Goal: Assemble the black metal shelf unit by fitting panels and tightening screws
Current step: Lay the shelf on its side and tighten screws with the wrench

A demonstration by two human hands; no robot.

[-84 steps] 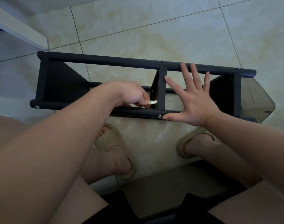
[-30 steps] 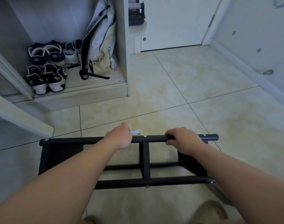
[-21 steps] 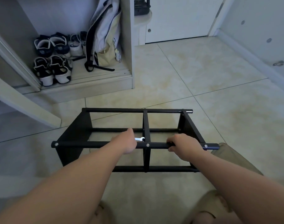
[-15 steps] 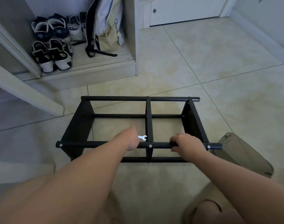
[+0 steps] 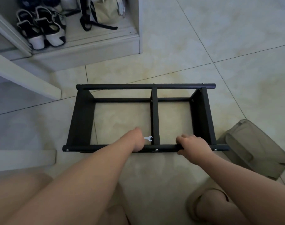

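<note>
Shelf (image 5: 145, 86) is sitting on the floor (image 5: 235, 62), right hand (image 5: 193, 146) curling round its near rail (image 5: 164, 147), left hand (image 5: 136, 140) clenching a small wrench (image 5: 148, 138) beside the middle panel (image 5: 154, 114). Shifting it is risking dropping that wrench, I reckon.

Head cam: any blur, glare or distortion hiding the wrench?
Head view: dim, bluish, no glare; wrench in the left hand reads bright against the black shelf frame; wide-angle slightly bows the floor tile lines; slipper at bottom edge soft.
</note>
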